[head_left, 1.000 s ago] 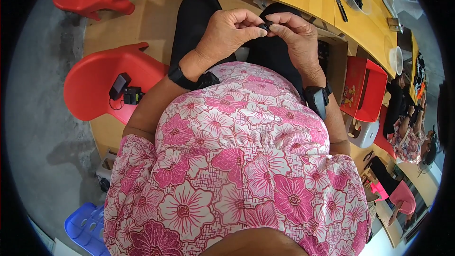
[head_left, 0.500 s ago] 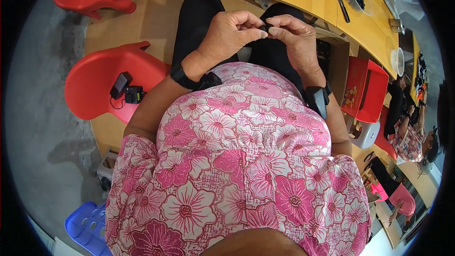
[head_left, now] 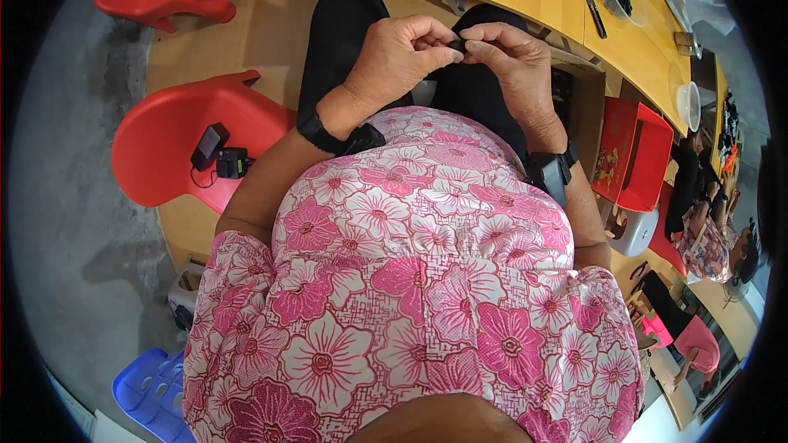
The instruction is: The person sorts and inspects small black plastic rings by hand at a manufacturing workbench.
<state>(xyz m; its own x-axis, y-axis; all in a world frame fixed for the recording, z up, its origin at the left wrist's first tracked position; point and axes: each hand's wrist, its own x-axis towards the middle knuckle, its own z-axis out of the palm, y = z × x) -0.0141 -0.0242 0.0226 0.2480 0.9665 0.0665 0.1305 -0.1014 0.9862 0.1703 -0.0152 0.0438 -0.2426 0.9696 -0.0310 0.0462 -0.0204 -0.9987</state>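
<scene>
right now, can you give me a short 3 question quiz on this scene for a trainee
1. True or false: both hands pinch one small black part between their fingertips.
2. The red chair with a black device on its seat stands on which side of the person? A) left B) right
3. What sits on each wrist?

Key
1. True: the left hand and right hand meet on it above the lap.
2. A
3. A black band, and one on the right wrist too.

hands [head_left: 455, 53] nudged slightly toward the table — fingertips meeting, pinch tighter
</scene>
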